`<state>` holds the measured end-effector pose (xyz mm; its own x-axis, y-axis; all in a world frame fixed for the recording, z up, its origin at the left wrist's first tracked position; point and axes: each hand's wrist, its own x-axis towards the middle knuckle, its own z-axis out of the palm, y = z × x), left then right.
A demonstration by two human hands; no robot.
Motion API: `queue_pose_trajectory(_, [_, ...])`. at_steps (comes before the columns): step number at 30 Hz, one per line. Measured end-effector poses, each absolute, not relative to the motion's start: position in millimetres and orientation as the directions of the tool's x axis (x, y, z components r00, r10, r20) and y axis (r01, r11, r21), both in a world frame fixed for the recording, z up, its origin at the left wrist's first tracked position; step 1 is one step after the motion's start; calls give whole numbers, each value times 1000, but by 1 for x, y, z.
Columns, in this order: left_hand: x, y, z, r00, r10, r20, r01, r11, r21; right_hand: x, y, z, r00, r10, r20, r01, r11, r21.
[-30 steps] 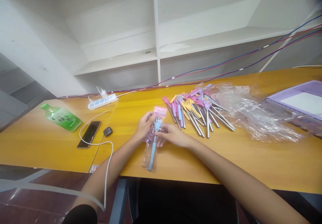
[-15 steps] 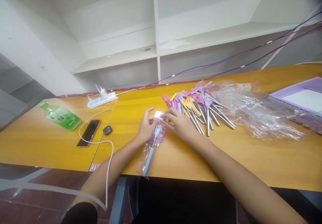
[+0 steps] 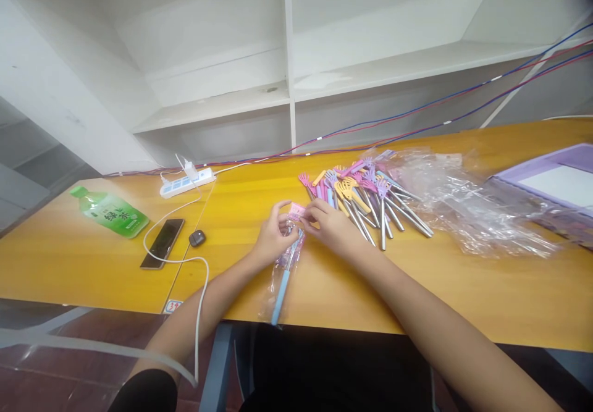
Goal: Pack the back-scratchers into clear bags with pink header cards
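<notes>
Table wood ends close to the handle tip of the bagged scratcher and runs on to its right. Just above the scratcher, the left hand clamps the bag, thumb pressing; the right hand's fingertips pinch the pink card. Phone sits left of the scratcher; beyond it, rightward, the pile, then wrappers.

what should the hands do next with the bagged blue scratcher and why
Probably the right hand should press the top of the clear bag flat by the pink card: it and the left hand are both there, and the blue scratcher lies inside the bag. Whether the top is sealed can't be told.
</notes>
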<state>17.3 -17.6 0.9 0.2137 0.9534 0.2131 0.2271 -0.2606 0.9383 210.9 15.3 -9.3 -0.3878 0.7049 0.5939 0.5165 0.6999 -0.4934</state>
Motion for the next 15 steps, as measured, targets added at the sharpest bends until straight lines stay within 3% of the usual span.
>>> queue_pose_trajectory(9, [18,-19,3,300,931,207,253,-287,924,212,18,-9,-427,707,563,610,685,-398])
queue_pose_trajectory(15, [18,-18,-3,274,940,202,292,-281,914,218,19,-2,-302,797,524,569,591,-572])
